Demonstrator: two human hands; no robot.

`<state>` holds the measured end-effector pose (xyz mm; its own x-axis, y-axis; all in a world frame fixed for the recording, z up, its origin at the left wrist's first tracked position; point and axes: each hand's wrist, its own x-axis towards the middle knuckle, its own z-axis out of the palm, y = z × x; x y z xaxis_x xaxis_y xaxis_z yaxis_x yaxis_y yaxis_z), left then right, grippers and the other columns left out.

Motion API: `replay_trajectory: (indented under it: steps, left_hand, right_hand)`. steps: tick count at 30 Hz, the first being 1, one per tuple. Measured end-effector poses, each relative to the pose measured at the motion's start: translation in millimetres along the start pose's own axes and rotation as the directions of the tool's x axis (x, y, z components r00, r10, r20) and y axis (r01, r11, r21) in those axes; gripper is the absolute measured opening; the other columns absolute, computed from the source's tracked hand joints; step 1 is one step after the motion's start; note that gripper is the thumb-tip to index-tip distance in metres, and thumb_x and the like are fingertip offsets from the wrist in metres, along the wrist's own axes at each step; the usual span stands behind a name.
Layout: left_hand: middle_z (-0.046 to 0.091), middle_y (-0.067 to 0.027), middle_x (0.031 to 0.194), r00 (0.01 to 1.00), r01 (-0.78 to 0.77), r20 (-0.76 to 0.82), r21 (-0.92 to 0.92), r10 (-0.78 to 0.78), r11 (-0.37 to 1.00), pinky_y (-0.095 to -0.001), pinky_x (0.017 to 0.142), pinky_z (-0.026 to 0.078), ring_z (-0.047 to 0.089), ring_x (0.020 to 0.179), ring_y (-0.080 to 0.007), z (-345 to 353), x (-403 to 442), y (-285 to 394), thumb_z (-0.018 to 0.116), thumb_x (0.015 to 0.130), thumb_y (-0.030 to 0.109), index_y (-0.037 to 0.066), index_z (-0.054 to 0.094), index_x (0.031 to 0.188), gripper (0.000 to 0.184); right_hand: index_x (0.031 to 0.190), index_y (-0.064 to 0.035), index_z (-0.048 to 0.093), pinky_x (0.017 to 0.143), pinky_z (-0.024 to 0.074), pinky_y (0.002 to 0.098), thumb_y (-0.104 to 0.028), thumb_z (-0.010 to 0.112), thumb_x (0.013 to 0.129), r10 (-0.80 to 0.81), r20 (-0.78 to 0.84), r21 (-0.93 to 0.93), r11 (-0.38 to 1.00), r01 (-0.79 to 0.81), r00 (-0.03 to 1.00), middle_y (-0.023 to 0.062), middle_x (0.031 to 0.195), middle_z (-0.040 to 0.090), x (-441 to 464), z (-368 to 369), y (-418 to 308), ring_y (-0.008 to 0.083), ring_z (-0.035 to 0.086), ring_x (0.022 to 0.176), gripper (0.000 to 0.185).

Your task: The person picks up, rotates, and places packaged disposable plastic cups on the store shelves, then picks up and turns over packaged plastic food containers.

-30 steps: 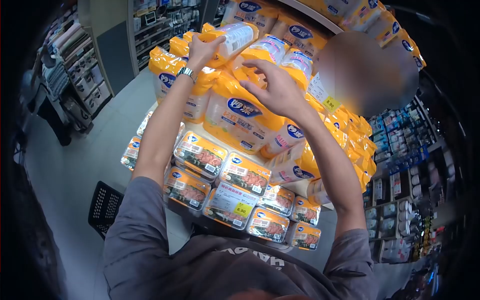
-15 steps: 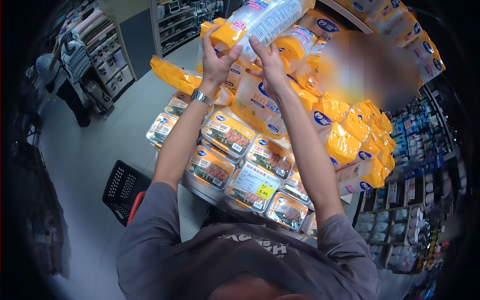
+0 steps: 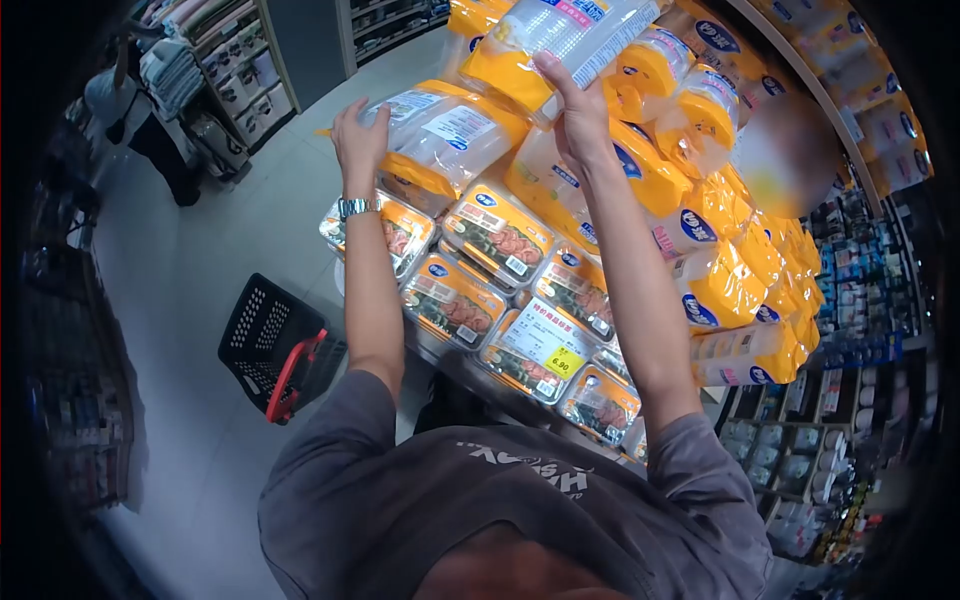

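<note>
My left hand (image 3: pixel 360 140) is curled over the left end of a clear, orange-ended pack of disposable cups (image 3: pixel 450 135). A tip of orange wrapper pokes out beyond its fingers. This pack lies tilted on top of clear-lidded food containers (image 3: pixel 497 235). Higher up, my right hand (image 3: pixel 580 115) grips the near side of another clear and orange cup pack (image 3: pixel 560 45); its thumb shows, while the other fingers are mostly hidden. That upper pack rests slantwise on the heap and runs out of view at the top.
More orange cup packs (image 3: pixel 720 225) are heaped to the right. A price sign (image 3: pixel 540 340) lies on the containers. A black basket with a red handle (image 3: pixel 290 350) stands on the floor at left. Another person (image 3: pixel 140 120) is by the shelves at far left; a blurred patch covers the right background.
My left hand has left the upper pack and moved down-left to the lower one, whose clear side now shows. My right hand stays at the upper pack. The view has shifted left.
</note>
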<state>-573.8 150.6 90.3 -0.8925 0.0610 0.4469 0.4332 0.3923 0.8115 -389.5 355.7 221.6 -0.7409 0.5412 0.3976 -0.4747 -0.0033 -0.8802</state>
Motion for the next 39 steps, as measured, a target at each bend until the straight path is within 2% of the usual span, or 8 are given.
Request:
replay_trajectory:
  steps: [7,10,13,16,19,22,32,39]
  left_hand:
    - [0.06,-0.0172,0.128,0.978,-0.011,0.206,-0.156,0.044,0.988,-0.042,0.111,0.036,0.049,0.129,-0.0342,-26.6,-5.4,4.5,0.056,0.083,0.011,0.007,0.066,0.12,0.039]
    - [0.06,-0.0165,0.13,0.885,-0.331,0.292,-0.151,0.362,0.932,-0.0374,0.111,0.038,0.053,0.127,-0.0323,-43.8,-11.2,2.7,0.053,0.074,0.0,0.007,0.065,0.123,0.051]
    - [0.051,-0.0119,0.143,0.739,-0.517,0.473,-0.06,0.481,0.854,-0.0469,0.119,0.027,0.039,0.14,-0.0316,-59.1,-20.0,5.8,0.056,0.071,-0.006,0.013,0.06,0.132,0.064]
    - [0.045,-0.0061,0.149,0.723,-0.613,0.54,0.212,0.431,0.761,-0.0595,0.12,0.019,0.029,0.146,-0.0289,-72.6,-39.8,25.2,0.065,0.073,-0.003,0.016,0.053,0.139,0.07]
    - [0.04,-0.0025,0.152,0.665,-0.703,0.547,0.23,0.508,0.673,-0.0668,0.118,0.011,0.023,0.148,-0.026,-67.0,-46.9,28.1,0.077,0.071,0.008,0.021,0.045,0.145,0.081]
    - [0.044,-0.001,0.15,0.638,-0.722,0.528,0.157,0.561,0.674,-0.0637,0.119,0.013,0.027,0.147,-0.0264,-55.4,-49.8,25.6,0.086,0.065,0.021,0.022,0.045,0.145,0.09]
    - [0.058,-0.0019,0.134,0.489,-0.843,0.579,0.12,0.652,0.525,-0.0488,0.117,0.03,0.05,0.129,-0.0236,-46.2,-22.8,24.0,0.081,0.067,0.008,0.017,0.055,0.131,0.069]
    - [0.06,-0.0054,0.132,0.379,-0.91,0.665,0.141,0.644,0.389,-0.0462,0.115,0.033,0.05,0.127,-0.0253,-46.0,1.7,58.5,0.078,0.073,0.007,0.016,0.058,0.128,0.059]
  right_hand:
    - [0.131,0.0014,0.04,0.106,0.0417,0.0347,-0.031,0.083,0.079,-0.024,0.043,0.016,1.0,0.023,0.999,0.015,0.125,0.057,-8.6,-8.1,-12.3,0.0214,0.057,0.115,0.075]
    - [0.132,0.0006,0.044,0.105,0.0424,0.0342,-0.027,0.08,0.083,-0.025,0.037,0.026,0.999,0.024,0.999,0.0124,0.124,0.059,-23.0,-3.8,-26.4,0.0196,0.058,0.114,0.066]
    - [0.13,0.0,0.049,0.104,0.0431,0.0337,-0.024,0.077,0.086,-0.014,0.039,0.022,1.0,0.013,0.999,0.0101,0.122,0.061,-34.8,-1.2,-40.5,0.0179,0.058,0.114,0.057]
    - [0.127,0.0004,0.052,0.103,0.0435,0.0329,-0.022,0.076,0.087,-0.023,0.006,0.016,1.0,0.023,1.0,0.0091,0.119,0.062,-42.9,-2.2,-46.2,0.0169,0.058,0.113,0.052]
    - [0.127,-0.0002,0.052,0.103,0.0432,0.0327,-0.023,0.077,0.086,0.004,0.02,0.022,1.0,-0.005,1.0,0.0094,0.119,0.061,-52.6,-5.6,-51.2,0.0175,0.058,0.112,0.053]
    - [0.127,-0.0006,0.05,0.102,0.0443,0.0332,-0.023,0.076,0.086,-0.007,-0.01,-0.009,1.0,0.007,1.0,0.0106,0.119,0.061,-67.7,-6.5,-56.2,0.0182,0.058,0.112,0.054]
    - [0.129,0.0014,0.045,0.097,0.0497,0.0337,-0.017,0.079,0.08,-0.001,0.097,-0.114,0.993,0.012,0.995,0.012,0.115,0.063,-154.7,-40.2,-67.2,0.0192,0.062,0.106,0.062]
    - [0.136,0.0003,0.037,0.101,0.0474,0.0361,-0.014,0.084,0.072,0.219,0.066,-0.12,0.97,-0.21,0.974,0.0134,0.124,0.058,-217.7,-75.5,-69.6,0.0217,0.059,0.115,0.081]
